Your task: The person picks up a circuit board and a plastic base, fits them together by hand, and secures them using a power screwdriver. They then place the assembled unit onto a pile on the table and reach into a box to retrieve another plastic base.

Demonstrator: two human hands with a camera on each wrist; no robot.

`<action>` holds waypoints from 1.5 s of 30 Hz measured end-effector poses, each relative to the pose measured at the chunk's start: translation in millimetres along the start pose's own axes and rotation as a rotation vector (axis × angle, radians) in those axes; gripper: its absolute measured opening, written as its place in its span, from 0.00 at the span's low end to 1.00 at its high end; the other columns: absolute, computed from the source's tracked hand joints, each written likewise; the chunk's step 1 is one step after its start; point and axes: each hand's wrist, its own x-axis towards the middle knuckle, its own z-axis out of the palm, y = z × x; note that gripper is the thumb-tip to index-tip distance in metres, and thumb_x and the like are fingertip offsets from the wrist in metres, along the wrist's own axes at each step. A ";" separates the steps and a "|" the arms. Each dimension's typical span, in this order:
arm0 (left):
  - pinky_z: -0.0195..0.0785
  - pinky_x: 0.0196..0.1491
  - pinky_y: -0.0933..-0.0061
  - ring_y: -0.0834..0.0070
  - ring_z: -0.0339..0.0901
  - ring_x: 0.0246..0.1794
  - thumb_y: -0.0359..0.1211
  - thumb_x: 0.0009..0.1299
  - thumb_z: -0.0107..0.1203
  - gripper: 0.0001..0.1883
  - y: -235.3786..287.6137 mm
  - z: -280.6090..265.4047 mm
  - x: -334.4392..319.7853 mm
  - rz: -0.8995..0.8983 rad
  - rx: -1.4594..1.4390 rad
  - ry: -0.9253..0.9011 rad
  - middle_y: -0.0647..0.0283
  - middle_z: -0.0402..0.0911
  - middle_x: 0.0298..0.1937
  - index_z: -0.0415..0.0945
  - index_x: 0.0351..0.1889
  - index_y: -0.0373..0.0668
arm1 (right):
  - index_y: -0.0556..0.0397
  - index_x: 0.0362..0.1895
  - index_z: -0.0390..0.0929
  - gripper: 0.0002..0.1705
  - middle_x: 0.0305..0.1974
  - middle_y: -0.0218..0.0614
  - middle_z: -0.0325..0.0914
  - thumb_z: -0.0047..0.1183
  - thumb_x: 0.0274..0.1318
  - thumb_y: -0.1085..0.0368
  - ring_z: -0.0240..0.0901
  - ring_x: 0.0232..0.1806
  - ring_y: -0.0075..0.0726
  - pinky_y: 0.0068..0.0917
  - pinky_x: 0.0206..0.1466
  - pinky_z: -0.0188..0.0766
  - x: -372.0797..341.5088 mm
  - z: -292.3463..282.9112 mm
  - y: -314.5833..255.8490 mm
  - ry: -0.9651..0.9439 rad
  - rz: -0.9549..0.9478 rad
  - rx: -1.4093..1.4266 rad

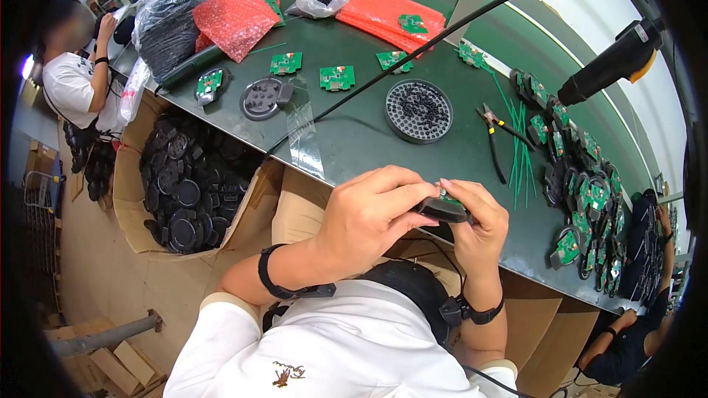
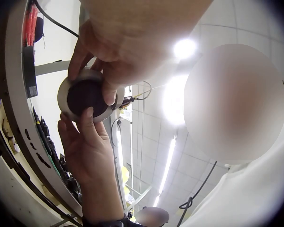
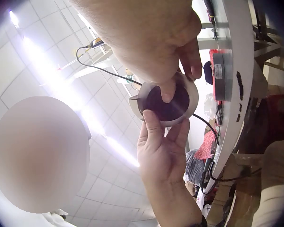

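Between both hands, just beyond the table's near edge, is a round black plastic housing (image 1: pixel 445 211), with a bit of green showing on its top side. My left hand (image 1: pixel 375 206) grips it from the left, fingers over the top and thumb below. On the opposite side my right hand (image 1: pixel 479 222) holds its edge between thumb and fingers. From beneath, the left wrist view shows the housing's dark round base (image 2: pixel 85 98) with a paler rim, both thumbs pressed on it. The upper face is mostly hidden by fingers.
Beyond the hands stands a round tray (image 1: pixel 419 135) of small black parts. Cutting pliers (image 1: pixel 494 133) and green wires lie to its right, beside a heap of housings with circuit boards (image 1: pixel 590 199). A carton of black housings (image 1: pixel 122 210) stands left; a black cable (image 1: pixel 354 94) crosses the table.
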 end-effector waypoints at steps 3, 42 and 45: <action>0.81 0.41 0.66 0.63 0.87 0.40 0.27 0.56 0.78 0.21 0.3 0.0 -0.7 0.006 0.002 0.001 0.59 0.88 0.46 0.87 0.48 0.40 | 0.54 0.54 0.91 0.32 0.46 0.44 0.90 0.59 0.42 0.87 0.86 0.47 0.44 0.33 0.54 0.79 -0.7 0.4 0.6 0.004 -0.006 0.007; 0.85 0.50 0.64 0.60 0.89 0.50 0.26 0.53 0.79 0.24 3.5 -0.8 -3.2 0.035 0.031 0.017 0.56 0.88 0.50 0.88 0.51 0.40 | 0.52 0.51 0.92 0.27 0.46 0.42 0.90 0.64 0.43 0.84 0.86 0.47 0.45 0.35 0.53 0.80 4.8 -0.8 -6.0 0.027 -0.084 -0.035; 0.84 0.56 0.60 0.57 0.88 0.56 0.21 0.52 0.77 0.25 0.0 1.0 -5.0 0.091 -0.002 0.038 0.56 0.88 0.52 0.89 0.51 0.40 | 0.51 0.51 0.92 0.27 0.47 0.41 0.90 0.64 0.43 0.83 0.85 0.49 0.46 0.36 0.53 0.81 7.7 -1.2 -7.6 0.072 -0.175 -0.082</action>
